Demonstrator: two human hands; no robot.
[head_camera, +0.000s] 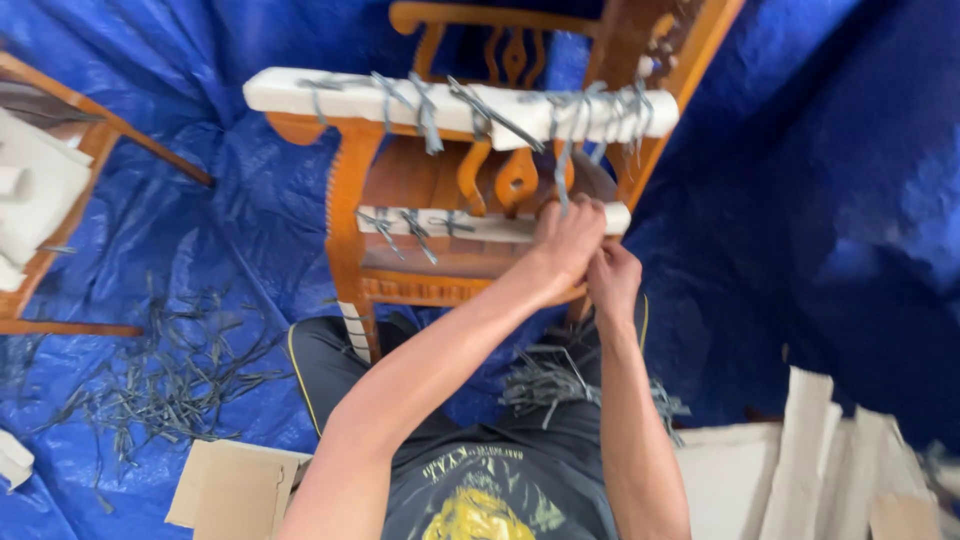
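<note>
An orange-brown carved wooden chair (352, 190) stands in front of me on a blue tarp. White foam strips (330, 92) are bound to its rails with grey straps. My left hand (567, 240) grips the right end of the lower foam strip (490, 228), fingers closed around a grey strap there. My right hand (612, 278) is just below and to the right of it, fingers closed on the same strap end. A bundle of loose grey straps (545, 382) lies on my lap.
A blue tarp (820, 200) covers the floor. Several cut grey straps (170, 380) lie scattered at the left. Another wooden chair with white foam (40, 190) stands at the far left. A cardboard piece (235, 488) and white foam sheets (800, 470) lie near me.
</note>
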